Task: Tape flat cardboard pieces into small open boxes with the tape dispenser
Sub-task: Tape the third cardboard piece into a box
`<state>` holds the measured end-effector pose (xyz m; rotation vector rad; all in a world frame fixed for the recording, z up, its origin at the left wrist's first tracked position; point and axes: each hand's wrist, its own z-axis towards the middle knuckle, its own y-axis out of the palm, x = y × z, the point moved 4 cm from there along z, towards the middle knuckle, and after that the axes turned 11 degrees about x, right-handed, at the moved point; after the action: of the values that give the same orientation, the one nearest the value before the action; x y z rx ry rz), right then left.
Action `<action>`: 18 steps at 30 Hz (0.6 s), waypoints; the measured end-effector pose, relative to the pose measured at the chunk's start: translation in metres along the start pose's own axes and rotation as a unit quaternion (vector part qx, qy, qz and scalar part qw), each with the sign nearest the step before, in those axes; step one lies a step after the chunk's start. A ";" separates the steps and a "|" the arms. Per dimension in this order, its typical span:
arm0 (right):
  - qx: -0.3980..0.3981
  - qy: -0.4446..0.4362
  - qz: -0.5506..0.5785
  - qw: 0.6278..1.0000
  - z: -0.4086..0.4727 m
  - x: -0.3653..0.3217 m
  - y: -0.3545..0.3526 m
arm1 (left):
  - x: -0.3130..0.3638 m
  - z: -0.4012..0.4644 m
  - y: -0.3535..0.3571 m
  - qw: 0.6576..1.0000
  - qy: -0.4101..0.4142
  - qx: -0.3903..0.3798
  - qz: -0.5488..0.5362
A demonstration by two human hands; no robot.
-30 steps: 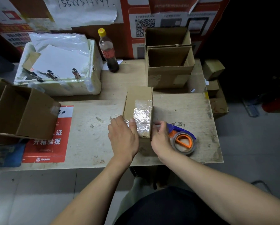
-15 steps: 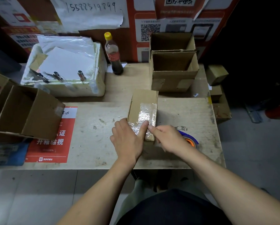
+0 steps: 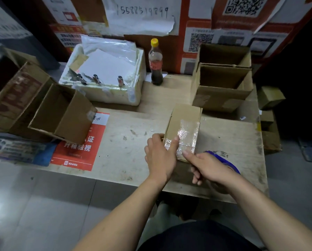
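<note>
A handwritten number, 15588519899 as far as I can make it out, runs across the white sheet (image 3: 140, 17) pinned on the wall, with QR code posters (image 3: 244, 6) to its right. On the bench (image 3: 126, 147) lies a red notice (image 3: 79, 149) with white Chinese characters, partly covered by an open brown carton (image 3: 61, 115) tipped on its side, nothing visible inside it. A cola bottle (image 3: 156, 62) with a yellow cap and red label stands near the wall, about half full of dark drink; the label's wording is too blurred to read. Beside it a white foam box (image 3: 104, 91) holds white sheets and clear plastic, with metal clips along its front edge. Two open cardboard boxes (image 3: 222, 82) sit at the back right, their insides dark.

The small cardboard box (image 3: 185, 120) being taped lies near the bench's front edge, shiny clear tape (image 3: 187, 136) across its top. The left hand (image 3: 160, 156) rests on its near left corner, thumb flat on the tape, fingers bent over the side. The right hand (image 3: 207, 165) presses an extended index finger onto the tape's near end, other fingers curled. The blue tape dispenser (image 3: 224, 160) lies on the bench just behind that hand, mostly hidden.
</note>
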<state>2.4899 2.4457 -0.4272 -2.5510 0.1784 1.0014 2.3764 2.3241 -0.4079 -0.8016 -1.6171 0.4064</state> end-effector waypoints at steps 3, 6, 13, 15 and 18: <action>-0.032 -0.003 0.039 0.999 -0.005 -0.002 -0.004 | -0.006 -0.003 0.004 1.000 -0.004 -0.010 -0.003; 0.018 -0.032 -0.050 0.998 -0.015 -0.012 -0.013 | -0.008 -0.004 0.008 1.000 -0.001 -0.020 0.005; 0.215 -0.104 -0.113 0.964 -0.009 -0.030 -0.023 | -0.002 -0.004 0.001 0.996 0.042 -0.042 0.059; 0.175 -0.108 -0.043 0.978 0.004 -0.024 -0.025 | -0.003 -0.002 0.001 0.995 0.046 -0.063 0.061; 0.120 -0.118 0.011 0.986 0.012 -0.011 -0.031 | -0.003 0.005 -0.004 0.996 0.011 -0.091 0.000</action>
<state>2.4822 2.4782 -0.4180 -2.1986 0.2443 1.2030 2.3703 2.3200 -0.4088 -0.9399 -1.6485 0.2519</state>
